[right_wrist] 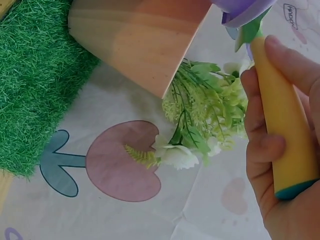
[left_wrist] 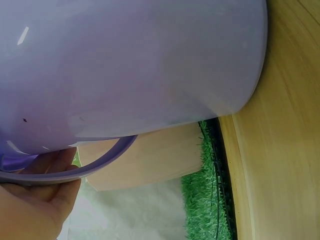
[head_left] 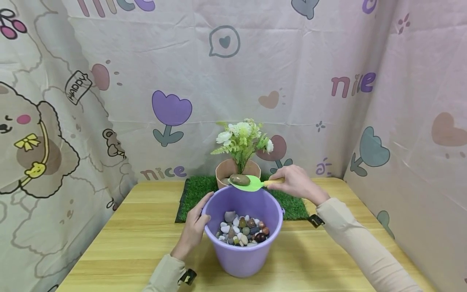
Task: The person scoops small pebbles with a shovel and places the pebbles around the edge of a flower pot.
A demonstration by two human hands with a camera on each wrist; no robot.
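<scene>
My right hand point(head_left: 297, 182) grips the yellow handle point(right_wrist: 280, 115) of a small garden trowel with a green blade point(head_left: 254, 184). On the blade lies a smooth brown stone point(head_left: 239, 179). It is held over the far rim of a purple bucket point(head_left: 242, 259), overlapping the front of a pinkish flowerpot point(head_left: 220, 172) in the head view. Several colored pebbles point(head_left: 246, 230) cover the bucket's bottom. At the bucket's left side, my left hand point(head_left: 193, 227) holds the rim, thumb inside. The left wrist view shows its fingers point(left_wrist: 65, 195) by the bucket's purple handle point(left_wrist: 107, 156).
White flowers with green leaves point(head_left: 242, 138) rise from the pot, which stands on an artificial grass mat point(head_left: 198, 190) behind the bucket. Beneath lies a wooden table point(head_left: 146, 227). A printed cloth point(head_left: 233, 81) hangs at the back and both sides.
</scene>
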